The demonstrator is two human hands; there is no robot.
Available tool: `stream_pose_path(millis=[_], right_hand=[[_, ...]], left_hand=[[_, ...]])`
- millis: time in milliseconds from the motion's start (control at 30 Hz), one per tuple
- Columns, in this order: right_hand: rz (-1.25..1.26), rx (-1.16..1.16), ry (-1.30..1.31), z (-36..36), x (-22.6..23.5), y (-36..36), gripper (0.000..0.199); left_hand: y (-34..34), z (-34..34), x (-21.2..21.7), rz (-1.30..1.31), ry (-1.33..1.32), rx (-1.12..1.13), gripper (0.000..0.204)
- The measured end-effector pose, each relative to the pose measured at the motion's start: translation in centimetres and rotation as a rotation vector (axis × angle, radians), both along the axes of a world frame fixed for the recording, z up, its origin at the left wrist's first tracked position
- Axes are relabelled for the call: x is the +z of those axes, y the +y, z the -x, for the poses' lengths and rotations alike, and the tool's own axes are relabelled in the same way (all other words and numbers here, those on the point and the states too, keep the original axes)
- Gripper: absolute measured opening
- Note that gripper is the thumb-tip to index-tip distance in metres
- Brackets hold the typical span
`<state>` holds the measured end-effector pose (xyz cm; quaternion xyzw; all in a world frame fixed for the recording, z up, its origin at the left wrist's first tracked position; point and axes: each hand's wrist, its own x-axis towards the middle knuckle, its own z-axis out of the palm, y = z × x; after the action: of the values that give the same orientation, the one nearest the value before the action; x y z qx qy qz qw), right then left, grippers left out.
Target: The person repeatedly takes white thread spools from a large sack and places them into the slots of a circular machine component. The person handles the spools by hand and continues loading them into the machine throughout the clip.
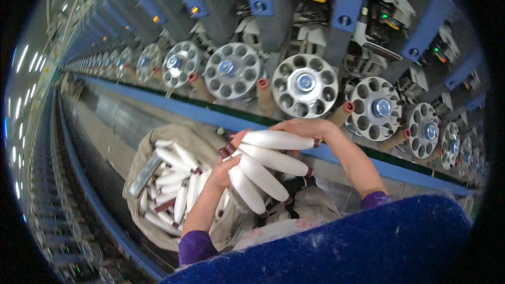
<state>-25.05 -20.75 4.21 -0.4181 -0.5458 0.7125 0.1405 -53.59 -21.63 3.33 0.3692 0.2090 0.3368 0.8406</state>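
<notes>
Both hands hold a bunch of white yarn bobbins (265, 165) near the picture's centre. The left hand (223, 171) is closed around their ends at 9 o'clock of the bunch. The right hand (305, 126) lies curled over the top bobbin at 1 o'clock. A beige sack (138, 163) with more bobbins sits at 8 o'clock. Round metal magazines (305, 85) of the winding machine run across 12 o'clock.

Open room lay between the beige cloth sack of white yarn bobbins (158, 179) and the blue machine rail (173, 106). Above the rail, perforated silver discs (304, 85) and upright brown tube ends (263, 85) crowded closely, barring passage.
</notes>
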Motion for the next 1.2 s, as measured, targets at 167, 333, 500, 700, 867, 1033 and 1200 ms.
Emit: stream_pose_path(millis=[167,333,500,700,867,1033,1200], right_hand=[[-0.164,-0.443,0.258,-13.1,-0.1,-3.2,0.062],[-0.310,-0.945,0.315,-16.1,-6.3,-0.6,0.023],[-1.181,-1.140,-0.304,-18.6,-9.9,5.4,0.011],[-0.842,-1.134,0.088,-21.1,-10.3,11.4,0.013],[-0.251,-0.836,1.190,-24.1,-10.4,11.3,0.012],[-0.733,-0.632,-0.141,-24.1,-11.3,11.8,0.022],[-0.660,-0.825,0.013,-21.5,-13.2,12.5,0.016]], left_hand=[[2.9,-8.4,-0.6,0.068,-0.100,0.046,0.068],[5.9,-15.8,-0.4,-0.043,-0.105,-0.048,0.068],[7.4,-23.9,-0.6,-0.087,0.122,0.219,0.065],[10.5,-31.2,-2.6,-0.119,0.244,0.464,0.051],[12.3,-30.1,-3.8,-0.368,0.316,0.429,0.024],[13.2,-29.0,-4.2,-0.263,0.302,0.346,0.021],[13.5,-30.9,-4.2,-0.355,0.376,0.361,0.017]])
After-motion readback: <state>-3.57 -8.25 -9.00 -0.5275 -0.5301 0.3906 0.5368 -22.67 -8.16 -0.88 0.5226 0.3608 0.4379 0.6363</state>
